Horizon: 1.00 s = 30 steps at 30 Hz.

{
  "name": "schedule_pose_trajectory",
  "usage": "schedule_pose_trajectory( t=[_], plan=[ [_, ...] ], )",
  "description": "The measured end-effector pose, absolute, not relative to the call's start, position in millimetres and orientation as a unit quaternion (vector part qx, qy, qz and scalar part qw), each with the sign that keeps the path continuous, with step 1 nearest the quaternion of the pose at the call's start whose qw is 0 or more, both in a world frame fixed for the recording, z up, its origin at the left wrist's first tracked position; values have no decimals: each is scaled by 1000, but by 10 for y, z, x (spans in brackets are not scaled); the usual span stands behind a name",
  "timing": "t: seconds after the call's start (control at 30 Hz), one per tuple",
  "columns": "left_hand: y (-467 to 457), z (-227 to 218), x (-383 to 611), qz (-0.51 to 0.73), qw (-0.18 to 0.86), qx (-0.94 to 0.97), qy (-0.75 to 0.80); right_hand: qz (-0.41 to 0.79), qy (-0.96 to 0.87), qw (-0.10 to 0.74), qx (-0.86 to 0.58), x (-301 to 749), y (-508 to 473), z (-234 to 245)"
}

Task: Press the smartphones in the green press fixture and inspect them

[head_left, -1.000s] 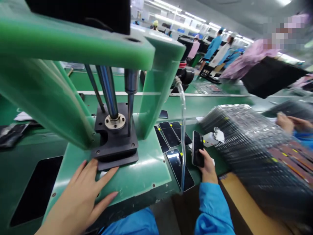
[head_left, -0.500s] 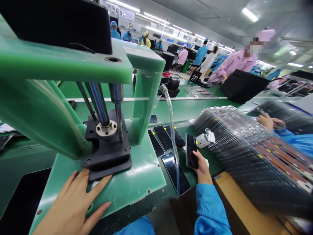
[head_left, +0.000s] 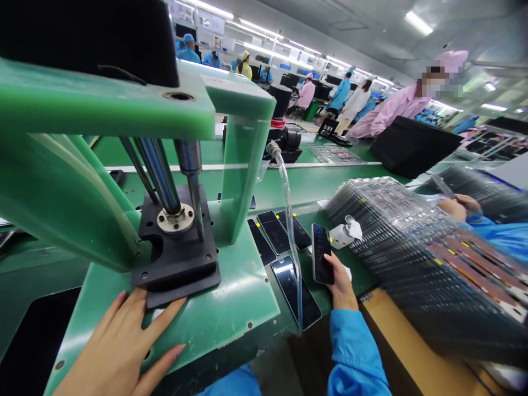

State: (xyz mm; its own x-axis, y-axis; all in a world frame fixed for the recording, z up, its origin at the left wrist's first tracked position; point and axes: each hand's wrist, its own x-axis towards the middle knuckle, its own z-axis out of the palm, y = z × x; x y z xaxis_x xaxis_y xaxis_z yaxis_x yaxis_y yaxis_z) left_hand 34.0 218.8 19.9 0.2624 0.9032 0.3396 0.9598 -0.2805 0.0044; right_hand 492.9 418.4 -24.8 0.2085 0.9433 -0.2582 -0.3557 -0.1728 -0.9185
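Observation:
My left hand [head_left: 124, 341] lies with spread fingers on the green base of a press [head_left: 243, 291]. Its fingertips reach the front edge of the black press block [head_left: 177, 269], and some are partly hidden by it. A scrap of white shows under that edge, too covered to name. My right hand [head_left: 341, 283] grips a dark-screened smartphone [head_left: 322, 253] by its lower end, just above the green bench. Left of it, another smartphone [head_left: 291, 286] lies behind a clear hose [head_left: 287, 198]. Several phones with yellow tabs, one of them a black phone [head_left: 274, 232], lie beyond.
A tall stack of clear plastic trays [head_left: 379, 203] stands at the right, beside a white bottle [head_left: 345, 234] and above a cardboard box [head_left: 404, 335]. A co-worker's hands [head_left: 460, 208] hold something thin there. A person in pink [head_left: 396, 110] stands behind a black bin [head_left: 412, 146].
The view has shifted slightly, so the press appears a little further left. Both hands keep their places, and the co-worker's hands at the right have moved a little.

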Motion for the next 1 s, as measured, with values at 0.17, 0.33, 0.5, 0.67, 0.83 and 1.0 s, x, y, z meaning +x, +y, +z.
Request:
schedule_pose_trajectory(
  t=[0.17, 0.33, 0.5, 0.67, 0.83, 1.0],
  plan=[
    [2187, 206, 332, -131, 100, -791, -590, 560, -287, 577, -521, 4931, 4182, -248],
    [2187, 190, 331, -128, 111, -791, -587, 557, -287, 576, -525, 4928, 4181, -242],
    [2199, 200, 345, -138, 114, -792, -584, 559, -283, 573, -528, 4931, 4170, -242],
    [2209, 197, 343, -139, 119, -797, -576, 564, -283, 571, -525, 4926, 4168, -239],
    [2200, 177, 326, -142, 115, -792, -582, 561, -286, 573, -525, 4920, 4169, -236],
    [2184, 226, 340, -127, 98, -791, -591, 556, -287, 573, -529, 4918, 4166, -232]
  ],
)
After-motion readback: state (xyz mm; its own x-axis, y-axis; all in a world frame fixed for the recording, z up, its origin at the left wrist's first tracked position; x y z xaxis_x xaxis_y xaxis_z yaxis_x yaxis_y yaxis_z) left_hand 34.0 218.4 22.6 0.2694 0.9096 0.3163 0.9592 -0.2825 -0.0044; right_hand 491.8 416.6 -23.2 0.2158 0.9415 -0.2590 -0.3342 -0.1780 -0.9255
